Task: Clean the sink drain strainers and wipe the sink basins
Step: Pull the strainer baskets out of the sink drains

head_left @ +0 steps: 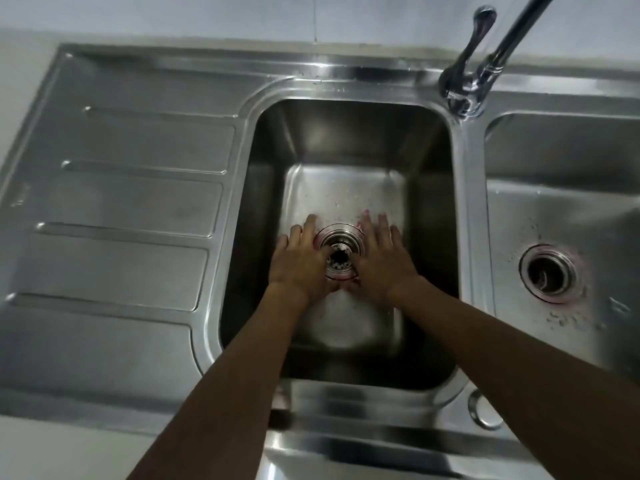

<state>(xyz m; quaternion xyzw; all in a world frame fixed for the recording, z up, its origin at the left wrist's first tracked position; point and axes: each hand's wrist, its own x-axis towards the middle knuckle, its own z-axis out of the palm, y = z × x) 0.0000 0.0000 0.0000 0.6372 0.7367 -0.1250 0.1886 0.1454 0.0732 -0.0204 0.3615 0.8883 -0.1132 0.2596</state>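
A steel double sink fills the view. In the middle basin point(346, 140) a round metal drain strainer point(341, 252) sits in the floor. My left hand point(301, 261) lies flat on the basin floor just left of the strainer, fingers spread, thumb at the strainer's rim. My right hand point(381, 258) lies flat just right of it, fingers spread, thumb hidden below the strainer. Neither hand holds anything that I can see. The right basin point(554, 161) has its own drain point(549, 273) with a dark opening and a pinkish ring around it.
A ribbed steel drainboard point(121, 202) lies to the left of the middle basin. A chrome tap with a lever point(474, 74) stands at the back between the basins. Water drops dot both basin floors. A white wall runs behind.
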